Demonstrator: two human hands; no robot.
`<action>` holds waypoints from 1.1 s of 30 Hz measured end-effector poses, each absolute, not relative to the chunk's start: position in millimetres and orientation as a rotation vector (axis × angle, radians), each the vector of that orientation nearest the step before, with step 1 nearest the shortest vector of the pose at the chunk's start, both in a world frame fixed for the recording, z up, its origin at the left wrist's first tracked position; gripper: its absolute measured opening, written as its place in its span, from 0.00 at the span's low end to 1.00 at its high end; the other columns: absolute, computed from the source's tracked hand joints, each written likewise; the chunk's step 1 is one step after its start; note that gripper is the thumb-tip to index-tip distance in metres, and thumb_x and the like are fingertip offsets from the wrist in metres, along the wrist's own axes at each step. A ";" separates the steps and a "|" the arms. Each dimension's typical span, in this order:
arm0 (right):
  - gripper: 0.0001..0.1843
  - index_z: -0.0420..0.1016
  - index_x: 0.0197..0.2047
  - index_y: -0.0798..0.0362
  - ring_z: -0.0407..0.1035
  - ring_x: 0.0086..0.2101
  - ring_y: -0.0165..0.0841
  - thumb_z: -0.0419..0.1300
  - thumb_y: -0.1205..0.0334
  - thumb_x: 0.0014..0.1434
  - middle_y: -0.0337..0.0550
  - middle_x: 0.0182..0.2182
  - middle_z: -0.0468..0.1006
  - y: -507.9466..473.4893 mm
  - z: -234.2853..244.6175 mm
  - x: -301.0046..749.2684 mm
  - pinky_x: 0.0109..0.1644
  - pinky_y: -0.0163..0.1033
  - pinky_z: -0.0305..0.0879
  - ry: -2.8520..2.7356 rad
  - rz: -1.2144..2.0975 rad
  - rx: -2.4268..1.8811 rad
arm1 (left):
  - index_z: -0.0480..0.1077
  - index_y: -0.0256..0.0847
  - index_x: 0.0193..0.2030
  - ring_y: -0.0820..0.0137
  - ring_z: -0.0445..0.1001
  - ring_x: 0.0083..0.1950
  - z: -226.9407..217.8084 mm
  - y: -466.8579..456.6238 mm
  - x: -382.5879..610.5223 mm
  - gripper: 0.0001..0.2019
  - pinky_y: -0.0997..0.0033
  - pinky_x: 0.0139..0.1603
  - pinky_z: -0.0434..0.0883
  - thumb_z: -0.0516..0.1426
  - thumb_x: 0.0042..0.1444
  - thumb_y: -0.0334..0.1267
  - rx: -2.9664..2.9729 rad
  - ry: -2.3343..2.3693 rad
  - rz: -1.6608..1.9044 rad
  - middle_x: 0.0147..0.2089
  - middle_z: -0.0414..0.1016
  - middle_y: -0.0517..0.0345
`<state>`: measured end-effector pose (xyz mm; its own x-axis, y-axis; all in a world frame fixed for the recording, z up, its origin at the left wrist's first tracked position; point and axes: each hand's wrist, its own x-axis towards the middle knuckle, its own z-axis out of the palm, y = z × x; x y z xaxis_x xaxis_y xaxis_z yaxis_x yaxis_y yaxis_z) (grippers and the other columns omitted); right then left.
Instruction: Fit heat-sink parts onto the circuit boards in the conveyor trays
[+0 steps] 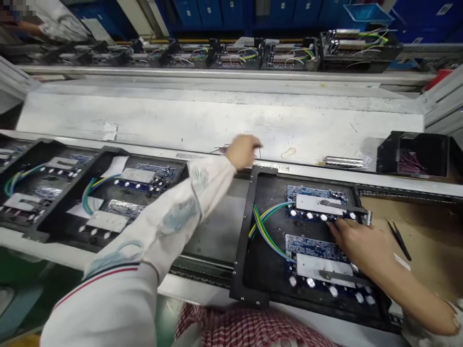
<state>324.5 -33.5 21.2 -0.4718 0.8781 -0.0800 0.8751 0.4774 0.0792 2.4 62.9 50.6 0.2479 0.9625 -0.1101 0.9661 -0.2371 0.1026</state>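
While pressed together, the right hand's fingers (336, 230) rest between two blue circuit boards (311, 248).

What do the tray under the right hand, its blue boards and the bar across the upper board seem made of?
The black tray looks like matte-coated metal or stiff plastic; its rim screws leave that open. The blue circuit board looks like solder-masked fibreglass, with a printed, slightly glossy face. The grey bar looks like dull bare metal, judging by its flat sheen.
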 end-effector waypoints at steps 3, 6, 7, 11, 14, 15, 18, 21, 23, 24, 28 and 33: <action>0.26 0.72 0.27 0.46 0.70 0.20 0.48 0.41 0.41 0.60 0.53 0.20 0.76 -40.7 25.2 354.2 0.22 0.45 0.55 2.496 -0.045 1.838 | 0.69 0.32 0.50 0.62 0.71 0.52 33.0 105.0 -49.7 0.13 0.56 0.53 0.70 0.54 0.60 0.34 2.111 2.115 -0.143 0.50 0.72 0.45; 0.28 0.69 0.23 0.43 0.69 0.20 0.48 0.43 0.31 0.53 0.50 0.16 0.73 -53.4 21.2 383.1 0.23 0.47 0.61 2.215 -0.466 2.233 | 0.69 0.35 0.47 0.64 0.71 0.52 12.9 127.3 -69.2 0.14 0.56 0.53 0.70 0.57 0.59 0.43 2.019 2.153 -0.212 0.50 0.71 0.51; 0.29 0.67 0.21 0.44 0.70 0.20 0.47 0.42 0.30 0.52 0.48 0.16 0.72 -57.6 18.4 388.1 0.24 0.46 0.63 2.141 -0.624 2.292 | 0.69 0.35 0.46 0.64 0.70 0.52 9.0 131.4 -71.0 0.14 0.55 0.54 0.69 0.57 0.59 0.44 2.016 2.148 -0.217 0.50 0.71 0.51; 0.35 0.59 0.15 0.47 0.67 0.21 0.41 0.38 0.26 0.51 0.48 0.15 0.69 -68.0 10.2 383.4 0.25 0.43 0.64 2.050 -0.828 2.385 | 0.73 0.37 0.41 0.62 0.70 0.50 9.7 142.1 -77.7 0.09 0.59 0.53 0.68 0.59 0.55 0.39 2.022 2.128 -0.169 0.46 0.73 0.52; 0.37 0.60 0.14 0.48 0.65 0.20 0.39 0.37 0.24 0.51 0.47 0.14 0.68 -69.2 9.1 366.7 0.25 0.43 0.62 2.074 -0.847 2.376 | 0.75 0.40 0.38 0.62 0.70 0.48 15.5 148.0 -88.6 0.08 0.66 0.50 0.67 0.61 0.50 0.36 2.029 2.130 -0.105 0.42 0.75 0.52; 0.38 0.61 0.14 0.48 0.65 0.20 0.39 0.37 0.24 0.51 0.46 0.14 0.68 -69.5 8.8 360.5 0.25 0.43 0.61 2.081 -0.877 2.359 | 0.75 0.40 0.38 0.62 0.70 0.48 16.4 149.4 -92.2 0.08 0.68 0.49 0.67 0.60 0.50 0.36 2.030 2.138 -0.086 0.42 0.75 0.52; 0.38 0.63 0.16 0.48 0.66 0.21 0.40 0.38 0.24 0.51 0.45 0.14 0.69 -72.3 6.6 341.9 0.25 0.42 0.61 2.065 -0.963 2.308 | 0.73 0.39 0.43 0.63 0.71 0.46 14.6 151.2 -100.0 0.11 0.68 0.47 0.68 0.57 0.55 0.38 2.039 2.159 -0.026 0.42 0.74 0.50; 0.36 0.61 0.17 0.48 0.67 0.22 0.39 0.37 0.27 0.55 0.44 0.15 0.70 -73.8 5.6 328.9 0.26 0.41 0.61 2.100 -1.042 2.198 | 0.69 0.36 0.50 0.62 0.71 0.46 8.0 151.5 -105.5 0.15 0.66 0.47 0.68 0.53 0.59 0.40 2.075 2.137 0.021 0.42 0.74 0.46; 0.35 0.58 0.17 0.48 0.66 0.20 0.37 0.37 0.28 0.55 0.43 0.14 0.68 -67.8 10.3 327.2 0.25 0.40 0.60 2.174 -1.070 2.068 | 0.68 0.35 0.51 0.61 0.71 0.47 3.6 152.5 -109.9 0.15 0.65 0.48 0.68 0.52 0.60 0.38 2.106 2.108 0.041 0.44 0.73 0.44; 0.35 0.57 0.16 0.47 0.65 0.18 0.37 0.37 0.27 0.55 0.43 0.13 0.67 -61.3 15.4 328.5 0.24 0.41 0.59 2.195 -1.067 2.004 | 0.67 0.35 0.51 0.61 0.71 0.48 2.2 153.3 -112.3 0.14 0.65 0.48 0.67 0.51 0.60 0.37 2.124 2.089 0.048 0.45 0.73 0.44; 0.34 0.59 0.16 0.45 0.61 0.16 0.35 0.38 0.28 0.57 0.45 0.12 0.66 -13.0 50.0 327.9 0.23 0.41 0.53 2.244 -0.747 2.023 | 0.66 0.35 0.50 0.63 0.69 0.51 8.2 154.5 -113.6 0.16 0.67 0.51 0.66 0.52 0.55 0.26 2.200 2.007 0.068 0.51 0.70 0.46; 0.25 0.75 0.39 0.57 0.69 0.30 0.35 0.45 0.47 0.64 0.51 0.33 0.78 60.0 71.9 256.9 0.35 0.40 0.60 2.893 -0.299 1.643 | 0.69 0.37 0.42 0.61 0.69 0.50 35.0 124.0 -64.2 0.15 0.64 0.48 0.65 0.51 0.49 0.23 2.375 1.833 0.118 0.48 0.71 0.52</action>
